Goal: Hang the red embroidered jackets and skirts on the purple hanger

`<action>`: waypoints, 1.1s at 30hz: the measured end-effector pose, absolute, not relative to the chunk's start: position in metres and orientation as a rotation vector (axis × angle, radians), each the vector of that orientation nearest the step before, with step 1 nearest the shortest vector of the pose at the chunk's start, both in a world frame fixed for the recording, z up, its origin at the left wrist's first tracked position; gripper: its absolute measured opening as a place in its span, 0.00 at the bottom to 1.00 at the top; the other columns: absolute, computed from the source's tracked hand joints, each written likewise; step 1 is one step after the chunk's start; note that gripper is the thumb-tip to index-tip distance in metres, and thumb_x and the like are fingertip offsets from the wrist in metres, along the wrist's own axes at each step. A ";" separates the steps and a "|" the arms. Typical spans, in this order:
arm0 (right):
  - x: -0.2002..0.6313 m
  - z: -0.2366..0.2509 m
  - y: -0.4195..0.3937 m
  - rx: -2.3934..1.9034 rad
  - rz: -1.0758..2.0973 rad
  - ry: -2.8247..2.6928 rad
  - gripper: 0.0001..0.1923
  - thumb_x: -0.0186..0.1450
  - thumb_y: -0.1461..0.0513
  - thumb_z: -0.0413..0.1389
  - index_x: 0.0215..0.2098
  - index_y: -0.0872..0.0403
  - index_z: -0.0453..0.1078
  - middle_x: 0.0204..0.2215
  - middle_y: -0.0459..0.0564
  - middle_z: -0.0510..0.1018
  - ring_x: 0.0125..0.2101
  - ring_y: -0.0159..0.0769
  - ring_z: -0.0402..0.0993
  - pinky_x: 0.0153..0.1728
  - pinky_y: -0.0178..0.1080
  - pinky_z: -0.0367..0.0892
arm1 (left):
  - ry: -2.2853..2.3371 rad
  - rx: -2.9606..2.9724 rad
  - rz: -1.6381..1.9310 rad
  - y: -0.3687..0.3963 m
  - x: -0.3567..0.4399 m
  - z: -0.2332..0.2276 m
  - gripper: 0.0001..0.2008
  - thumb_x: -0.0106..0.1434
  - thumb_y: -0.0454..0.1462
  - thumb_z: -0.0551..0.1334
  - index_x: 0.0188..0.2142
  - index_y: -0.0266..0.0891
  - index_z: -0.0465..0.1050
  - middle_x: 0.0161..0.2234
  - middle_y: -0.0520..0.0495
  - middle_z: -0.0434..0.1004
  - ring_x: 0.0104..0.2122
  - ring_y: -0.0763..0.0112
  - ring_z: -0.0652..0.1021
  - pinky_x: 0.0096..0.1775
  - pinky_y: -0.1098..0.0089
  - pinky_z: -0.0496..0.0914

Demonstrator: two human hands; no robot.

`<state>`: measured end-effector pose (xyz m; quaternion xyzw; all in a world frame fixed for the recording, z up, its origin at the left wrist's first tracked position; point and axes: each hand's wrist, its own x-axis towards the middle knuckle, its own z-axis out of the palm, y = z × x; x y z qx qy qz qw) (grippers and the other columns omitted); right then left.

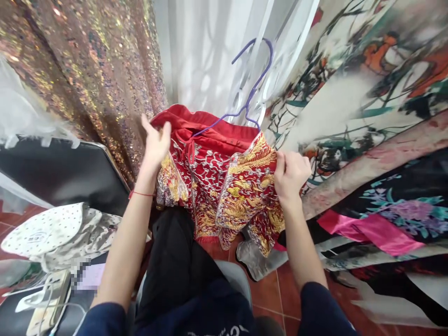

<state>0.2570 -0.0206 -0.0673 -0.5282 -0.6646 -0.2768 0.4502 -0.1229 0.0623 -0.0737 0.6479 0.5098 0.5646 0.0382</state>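
Below a curved purple hook (271, 53), a red garment (213, 172) bears dense gold embroidery (241, 189).

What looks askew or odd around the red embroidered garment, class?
The purple hanger touching the red garment looks askew: its neck leans toward the picture's right, and one arm shows far longer than the other.

Bright glow on white drapery (206, 56); edges stretched; upper right blurred.
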 end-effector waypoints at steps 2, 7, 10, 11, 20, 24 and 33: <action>0.261 -0.063 -0.025 -1.290 -0.658 -1.658 0.28 0.76 0.48 0.39 0.29 0.53 0.70 0.25 0.50 0.74 0.27 0.35 0.64 0.33 0.40 0.56 | 1.530 2.016 1.649 0.052 -0.100 -0.072 0.39 0.69 0.60 0.50 0.70 0.41 0.52 0.53 0.33 0.77 0.52 0.56 0.78 0.57 0.56 0.68; 0.279 -0.057 -0.033 -1.309 -0.520 -1.749 0.28 0.75 0.45 0.41 0.30 0.52 0.71 0.26 0.50 0.76 0.28 0.36 0.68 0.33 0.39 0.58 | 1.592 2.260 1.419 0.019 -0.099 -0.067 0.22 0.68 0.54 0.55 0.44 0.41 0.76 0.38 0.44 0.80 0.38 0.63 0.76 0.44 0.66 0.69; 0.286 -0.058 -0.037 -1.308 -0.493 -1.750 0.28 0.74 0.45 0.41 0.32 0.52 0.73 0.29 0.51 0.79 0.30 0.37 0.71 0.35 0.40 0.60 | 1.727 2.306 1.355 0.007 -0.113 -0.062 0.18 0.68 0.51 0.57 0.37 0.43 0.77 0.29 0.48 0.76 0.32 0.64 0.74 0.37 0.68 0.65; 0.288 -0.059 -0.039 -1.311 -0.499 -1.734 0.28 0.74 0.45 0.41 0.32 0.52 0.73 0.30 0.52 0.79 0.30 0.38 0.71 0.35 0.40 0.60 | 1.756 2.323 1.344 0.005 -0.117 -0.061 0.17 0.68 0.51 0.57 0.37 0.43 0.77 0.29 0.48 0.76 0.32 0.64 0.74 0.36 0.68 0.64; 0.296 -0.046 -0.087 -1.628 -0.523 -1.712 0.32 0.70 0.40 0.43 0.18 0.51 0.58 0.15 0.43 0.59 0.19 0.31 0.55 0.25 0.37 0.47 | 1.887 2.239 1.146 -0.013 -0.125 -0.044 0.20 0.69 0.53 0.55 0.42 0.44 0.78 0.36 0.48 0.82 0.34 0.65 0.76 0.34 0.70 0.61; 0.303 -0.042 -0.118 -1.758 -0.629 -1.701 0.37 0.64 0.31 0.44 0.17 0.51 0.58 0.13 0.44 0.57 0.18 0.30 0.54 0.24 0.37 0.44 | 1.934 2.162 1.151 -0.019 -0.128 -0.040 0.20 0.68 0.54 0.56 0.43 0.45 0.79 0.36 0.49 0.83 0.34 0.66 0.76 0.34 0.71 0.60; 0.306 -0.022 -0.197 -1.853 -0.582 -1.606 0.27 0.70 0.44 0.48 0.22 0.51 0.70 0.14 0.49 0.62 0.20 0.38 0.62 0.25 0.39 0.47 | 2.040 2.178 1.213 -0.022 -0.120 -0.045 0.18 0.68 0.53 0.58 0.40 0.44 0.78 0.34 0.47 0.83 0.35 0.62 0.78 0.34 0.69 0.59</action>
